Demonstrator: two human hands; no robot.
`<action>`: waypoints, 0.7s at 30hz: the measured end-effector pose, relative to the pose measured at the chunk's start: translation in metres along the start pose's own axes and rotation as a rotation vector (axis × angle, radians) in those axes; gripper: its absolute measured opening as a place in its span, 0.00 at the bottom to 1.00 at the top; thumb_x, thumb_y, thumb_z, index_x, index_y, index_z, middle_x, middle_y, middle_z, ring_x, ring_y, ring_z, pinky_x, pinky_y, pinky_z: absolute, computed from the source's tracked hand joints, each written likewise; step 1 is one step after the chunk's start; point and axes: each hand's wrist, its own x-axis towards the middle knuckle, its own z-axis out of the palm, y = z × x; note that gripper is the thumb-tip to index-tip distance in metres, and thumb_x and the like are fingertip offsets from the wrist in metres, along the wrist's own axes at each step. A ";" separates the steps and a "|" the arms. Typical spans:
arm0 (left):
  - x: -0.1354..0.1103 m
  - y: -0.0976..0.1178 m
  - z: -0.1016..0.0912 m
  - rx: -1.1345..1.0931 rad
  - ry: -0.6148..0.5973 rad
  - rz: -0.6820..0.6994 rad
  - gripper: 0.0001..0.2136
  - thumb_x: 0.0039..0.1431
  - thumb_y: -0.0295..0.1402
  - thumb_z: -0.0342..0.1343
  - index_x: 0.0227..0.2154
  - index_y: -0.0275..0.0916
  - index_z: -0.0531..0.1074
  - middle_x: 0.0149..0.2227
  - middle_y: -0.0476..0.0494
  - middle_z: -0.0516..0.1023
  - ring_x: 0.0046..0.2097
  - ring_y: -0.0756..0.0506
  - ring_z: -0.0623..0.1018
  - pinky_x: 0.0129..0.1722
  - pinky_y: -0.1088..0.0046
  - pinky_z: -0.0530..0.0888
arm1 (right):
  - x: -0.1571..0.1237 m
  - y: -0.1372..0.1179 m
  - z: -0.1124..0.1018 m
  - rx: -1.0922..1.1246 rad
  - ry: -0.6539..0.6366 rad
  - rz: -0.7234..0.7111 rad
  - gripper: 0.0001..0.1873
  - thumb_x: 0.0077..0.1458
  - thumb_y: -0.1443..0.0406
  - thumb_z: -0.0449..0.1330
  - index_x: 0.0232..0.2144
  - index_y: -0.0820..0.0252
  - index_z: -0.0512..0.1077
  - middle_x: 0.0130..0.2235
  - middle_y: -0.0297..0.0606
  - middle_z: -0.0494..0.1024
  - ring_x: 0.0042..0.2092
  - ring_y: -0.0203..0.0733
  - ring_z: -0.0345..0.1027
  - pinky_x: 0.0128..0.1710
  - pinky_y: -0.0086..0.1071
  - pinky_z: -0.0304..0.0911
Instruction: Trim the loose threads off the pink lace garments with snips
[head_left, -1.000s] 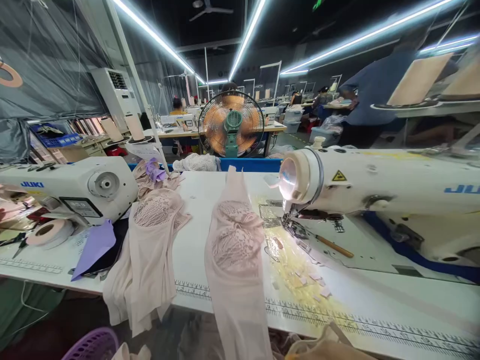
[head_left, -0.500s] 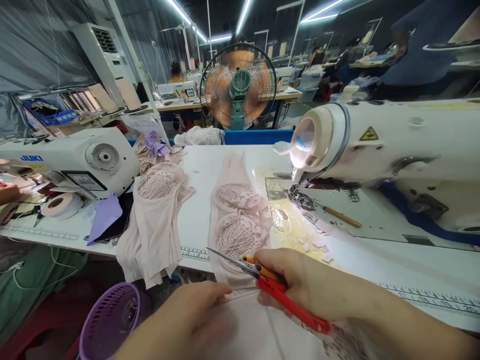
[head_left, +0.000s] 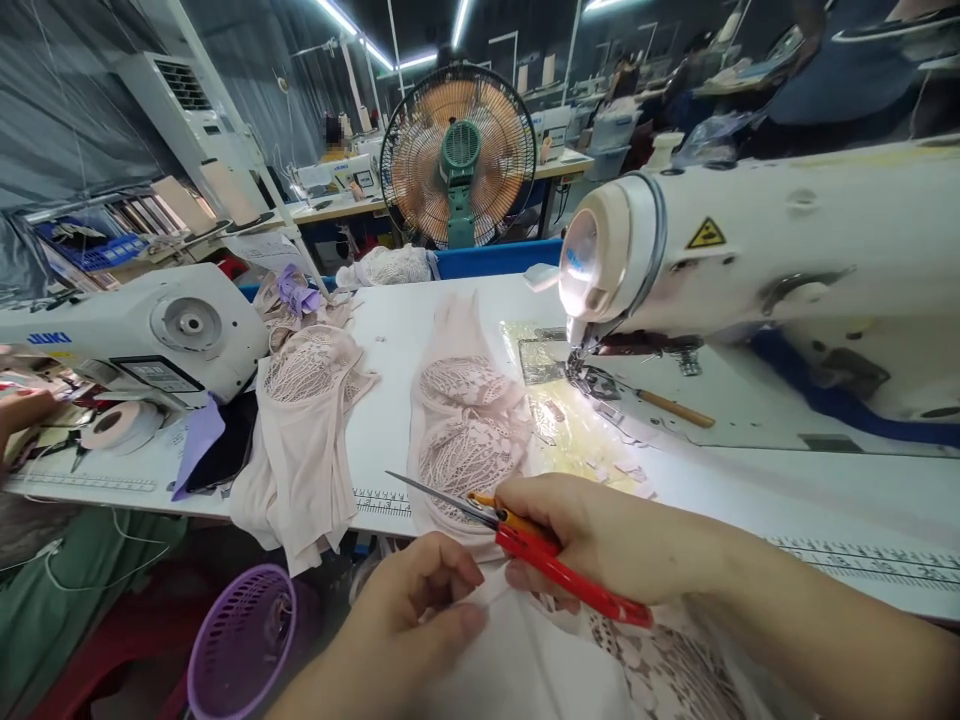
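My right hand (head_left: 562,535) is closed around red-handled scissors (head_left: 574,575), whose blades point left over a beige lace bra. An orange-yellow tool (head_left: 517,515) also shows in this hand, partly hidden by the fingers. My left hand (head_left: 420,610) has its fingers curled, with thumb and forefinger at the edge of a pale garment (head_left: 555,655) that has a lace section and hangs low in front of me. Beyond the scissors, the beige lace bra (head_left: 469,450) lies on the white table. To its left, another lace bra (head_left: 307,440) droops over the table's front edge.
A sewing machine (head_left: 735,220) stands at right, with a wooden-handled tool (head_left: 675,408) beside it. Another machine (head_left: 150,330) and a tape roll (head_left: 124,428) are at left. Below is a purple basket (head_left: 244,640). A fan (head_left: 459,150) faces the table. Another person's hand (head_left: 22,415) is far left.
My left hand has moved slightly right and up, its fingers now more curled by the fabric edge. The scissors remain in my right hand, and the view has shifted slightly.
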 end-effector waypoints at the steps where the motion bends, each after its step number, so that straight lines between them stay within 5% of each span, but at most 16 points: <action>1: 0.001 -0.001 0.001 -0.024 0.002 -0.001 0.18 0.51 0.46 0.62 0.30 0.36 0.65 0.26 0.51 0.64 0.27 0.53 0.62 0.25 0.79 0.59 | 0.001 -0.001 0.000 0.001 -0.018 -0.009 0.08 0.50 0.71 0.54 0.26 0.56 0.57 0.22 0.24 0.63 0.22 0.32 0.60 0.18 0.23 0.54; 9: 0.003 0.001 0.006 0.030 0.078 0.179 0.12 0.55 0.37 0.61 0.25 0.36 0.66 0.28 0.49 0.68 0.30 0.52 0.66 0.29 0.78 0.63 | 0.005 -0.004 0.000 -0.104 0.027 -0.078 0.12 0.50 0.74 0.57 0.23 0.57 0.57 0.22 0.25 0.62 0.23 0.30 0.57 0.18 0.22 0.48; 21: 0.008 0.005 0.010 -0.073 0.111 0.023 0.19 0.48 0.45 0.66 0.24 0.35 0.65 0.28 0.48 0.67 0.31 0.51 0.65 0.31 0.77 0.62 | 0.003 -0.001 -0.005 -0.055 -0.063 -0.065 0.05 0.56 0.67 0.54 0.28 0.56 0.61 0.22 0.24 0.66 0.21 0.31 0.61 0.16 0.23 0.56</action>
